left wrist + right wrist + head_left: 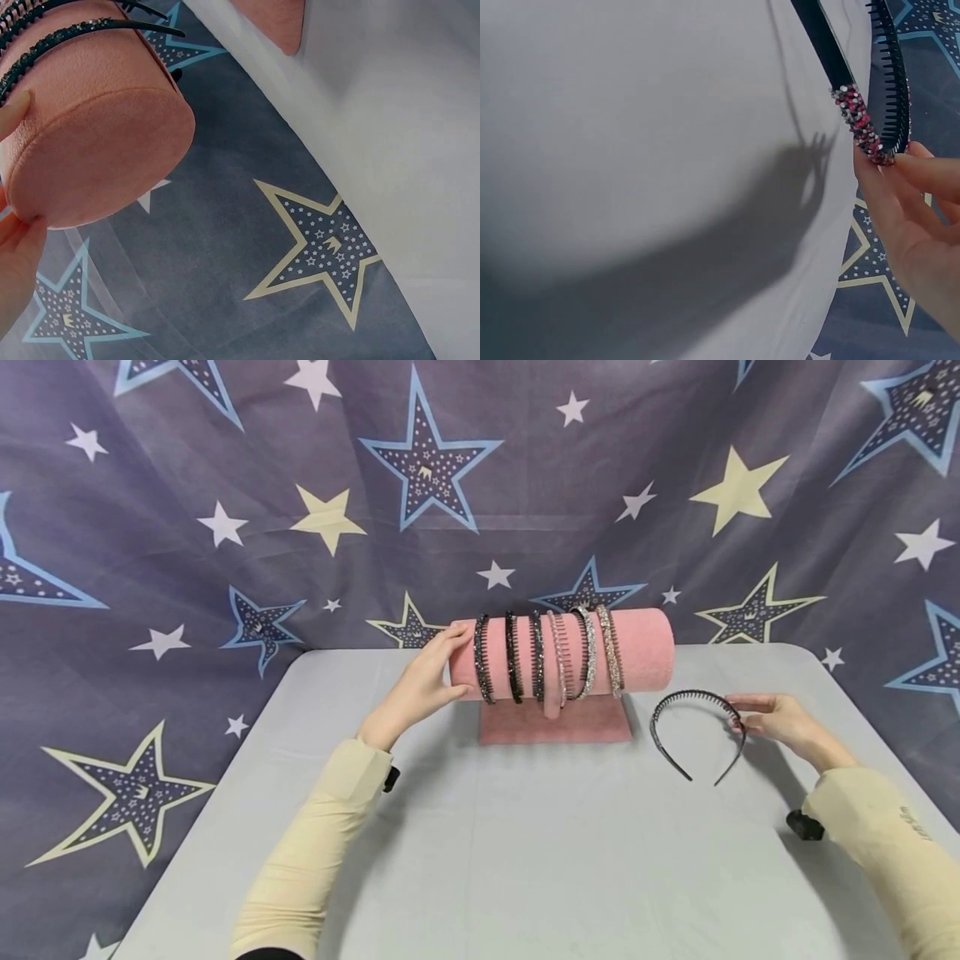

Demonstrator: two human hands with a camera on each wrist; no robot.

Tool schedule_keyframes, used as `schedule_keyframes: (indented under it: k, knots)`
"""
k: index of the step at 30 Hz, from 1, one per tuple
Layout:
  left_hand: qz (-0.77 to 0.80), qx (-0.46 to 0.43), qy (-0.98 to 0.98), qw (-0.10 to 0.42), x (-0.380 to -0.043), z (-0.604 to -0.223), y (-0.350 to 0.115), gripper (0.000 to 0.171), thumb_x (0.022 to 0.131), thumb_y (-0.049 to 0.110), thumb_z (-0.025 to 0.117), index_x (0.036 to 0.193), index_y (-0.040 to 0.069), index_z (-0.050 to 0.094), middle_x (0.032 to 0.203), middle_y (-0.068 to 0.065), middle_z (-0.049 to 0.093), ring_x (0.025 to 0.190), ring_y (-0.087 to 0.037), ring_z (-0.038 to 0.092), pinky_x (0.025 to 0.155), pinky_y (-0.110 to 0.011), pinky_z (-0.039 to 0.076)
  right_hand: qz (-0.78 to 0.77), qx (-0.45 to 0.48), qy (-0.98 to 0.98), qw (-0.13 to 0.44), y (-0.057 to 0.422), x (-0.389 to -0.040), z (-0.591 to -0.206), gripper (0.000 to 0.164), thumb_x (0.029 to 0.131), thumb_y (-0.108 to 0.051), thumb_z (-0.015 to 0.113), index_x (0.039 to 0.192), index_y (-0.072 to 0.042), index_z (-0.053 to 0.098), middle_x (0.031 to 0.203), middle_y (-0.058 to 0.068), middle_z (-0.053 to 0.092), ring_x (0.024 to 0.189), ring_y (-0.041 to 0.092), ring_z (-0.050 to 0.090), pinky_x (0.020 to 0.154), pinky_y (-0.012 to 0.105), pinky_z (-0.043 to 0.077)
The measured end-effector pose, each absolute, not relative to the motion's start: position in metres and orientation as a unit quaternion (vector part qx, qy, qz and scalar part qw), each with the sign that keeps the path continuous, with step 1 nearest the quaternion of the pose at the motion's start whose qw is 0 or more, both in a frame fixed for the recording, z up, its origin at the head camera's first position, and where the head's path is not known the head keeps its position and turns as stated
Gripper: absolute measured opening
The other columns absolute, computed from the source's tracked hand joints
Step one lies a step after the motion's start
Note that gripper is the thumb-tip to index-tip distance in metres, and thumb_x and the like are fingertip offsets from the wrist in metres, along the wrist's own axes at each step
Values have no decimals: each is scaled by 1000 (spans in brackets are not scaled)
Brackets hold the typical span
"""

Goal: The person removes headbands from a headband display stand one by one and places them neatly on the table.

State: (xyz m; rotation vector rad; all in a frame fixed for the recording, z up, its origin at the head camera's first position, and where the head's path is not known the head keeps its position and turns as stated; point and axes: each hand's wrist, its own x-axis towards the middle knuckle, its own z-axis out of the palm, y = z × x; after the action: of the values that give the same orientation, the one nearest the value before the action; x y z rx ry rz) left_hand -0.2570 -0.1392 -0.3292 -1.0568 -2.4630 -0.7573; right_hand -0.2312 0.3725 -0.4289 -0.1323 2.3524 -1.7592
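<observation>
My left hand (418,687) grips the left end of a pink velvet display roll (647,650), thumb low on the front and fingers over the top. Its flat round end (112,161) faces the left wrist view. Several beaded, toothed headbands ride on the roll, from a dark one (482,660) at the left to silver (588,652) and gold-toned (609,652) ones at the right. To the right of the roll, my right hand (783,727) pinches a black toothed headband (693,694) by its side, open ends downward. Pink, white and dark beads (861,124) cover its outer face.
A pink base (592,727) supports the roll on the white-covered table (540,860). Behind and beside the table hangs a dark curtain (525,543) with printed stars. Both forearms reach in over the table from the near side.
</observation>
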Motion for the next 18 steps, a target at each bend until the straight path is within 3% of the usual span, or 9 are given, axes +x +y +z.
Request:
schedule_keyframes:
  k: [3, 6, 11, 13, 18]
  knots:
    - [-266, -371, -872, 173, -257, -328, -139, 70, 65, 3, 74, 125, -9, 40, 135, -21, 35, 127, -31, 28, 109, -35, 19, -578, -37, 808, 106, 371, -232, -430, 43, 81, 11, 44, 123, 3, 48, 85, -14, 64, 73, 7, 64, 68, 21, 53]
    - [-264, -368, -876, 168, -257, -328, -138, 69, 66, 4, 73, 126, -9, 40, 135, -21, 34, 128, -30, 28, 109, -33, 18, -564, -33, 818, 110, 370, -233, -431, 47, 81, 12, 42, 125, 22, 28, 87, -13, 63, 73, 8, 64, 68, 24, 54]
    - [-264, -372, -873, 171, -257, -328, -138, 69, 66, 4, 73, 125, -9, 40, 135, -22, 35, 127, -32, 28, 109, -36, 20, -556, -34, 823, 108, 371, -234, -435, 49, 79, 14, 42, 124, 25, 25, 90, -13, 61, 73, 7, 63, 68, 25, 54]
    - [-264, -373, -873, 171, -257, -328, -138, 68, 66, 4, 73, 125, -9, 40, 135, -22, 35, 127, -32, 28, 109, -37, 20, -567, -35, 816, 107, 372, -235, -438, 45, 79, 13, 43, 123, 20, 36, 89, -13, 62, 71, 8, 64, 67, 25, 54]
    - [-262, -369, -875, 172, -255, -328, -139, 69, 66, 4, 73, 125, -9, 40, 135, -21, 35, 127, -31, 28, 109, -36, 19, -545, -40, 833, 88, 372, -237, -441, 42, 78, 12, 45, 119, 20, 41, 88, -10, 63, 68, 5, 62, 63, 23, 55]
